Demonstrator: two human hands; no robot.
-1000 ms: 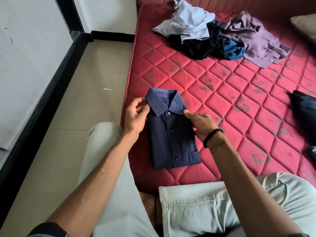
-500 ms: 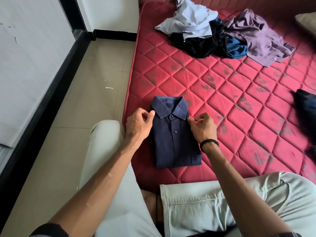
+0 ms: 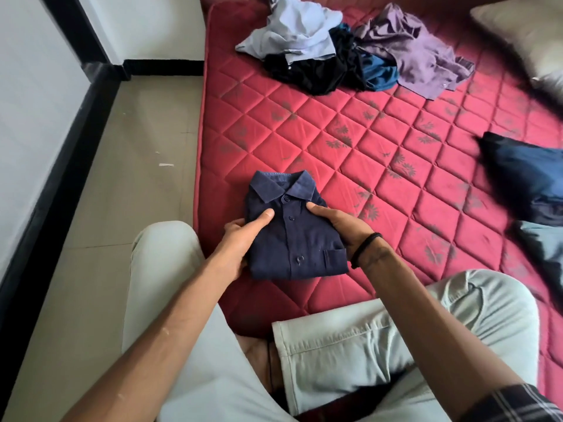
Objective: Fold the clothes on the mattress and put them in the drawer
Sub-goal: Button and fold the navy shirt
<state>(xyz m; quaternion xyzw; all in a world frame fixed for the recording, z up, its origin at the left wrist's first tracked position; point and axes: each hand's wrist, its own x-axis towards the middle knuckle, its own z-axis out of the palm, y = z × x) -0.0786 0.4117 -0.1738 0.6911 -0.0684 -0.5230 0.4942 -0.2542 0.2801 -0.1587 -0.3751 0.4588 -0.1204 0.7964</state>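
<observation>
Nearest the camera: the person's legs (image 3: 380, 345) in pale trousers, one knee out over the floor (image 3: 122, 208), the other on the mattress (image 3: 380, 132). Next: folded navy shirt (image 3: 292, 239), collar away from the person, buttons up, pocket at its near right corner; it sat at the mattress's near left edge, whether resting on it or lifted clear could not be told. Left hand (image 3: 240, 239) gripped the shirt's left edge, thumb pressed on top, fingers hidden beneath. Right hand (image 3: 338, 226) gripped the right edge the same way, thumb on top near the placket; a black band (image 3: 365, 248) circled that wrist. Far right: dark blue cloth (image 3: 524, 178), blurred, with a paler piece just beside it. Far end of the mattress: unfolded pile (image 3: 350, 53), comprising pale blue, black, teal and mauve garments, touching and overlapping. Far right corner: a pillow (image 3: 524, 35), blurred.
</observation>
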